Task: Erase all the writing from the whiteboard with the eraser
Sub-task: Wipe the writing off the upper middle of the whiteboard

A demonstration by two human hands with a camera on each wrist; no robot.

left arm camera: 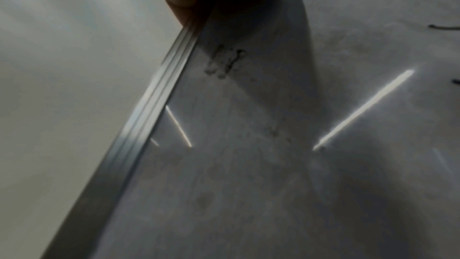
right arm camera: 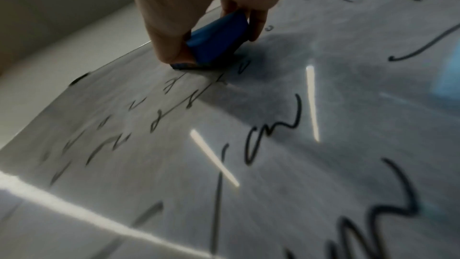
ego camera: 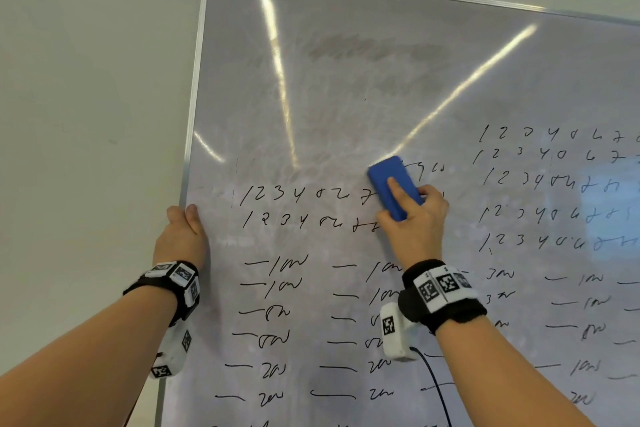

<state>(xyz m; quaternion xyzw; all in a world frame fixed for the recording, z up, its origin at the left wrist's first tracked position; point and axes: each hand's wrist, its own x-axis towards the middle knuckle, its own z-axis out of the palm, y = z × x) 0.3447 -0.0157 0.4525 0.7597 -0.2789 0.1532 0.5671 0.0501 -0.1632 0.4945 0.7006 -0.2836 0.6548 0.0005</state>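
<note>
Right hand (ego camera: 412, 222) fingers pinch the blue eraser (ego camera: 394, 185), its long axis tilted up-left, flat on the whiteboard (ego camera: 346, 97); unerased number rows (ego camera: 304, 206) lie leftward

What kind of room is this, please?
Probably an office or classroom: a wall-mounted whiteboard with an aluminium frame, covered in marker writing, and long ceiling-light reflections on it.

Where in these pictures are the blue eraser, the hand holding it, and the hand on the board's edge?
blue eraser (ego camera: 389, 177): head view, its upper back.
right hand (ego camera: 417, 229): head view, back of the hand.
left hand (ego camera: 180, 239): head view, back of the hand.
</note>
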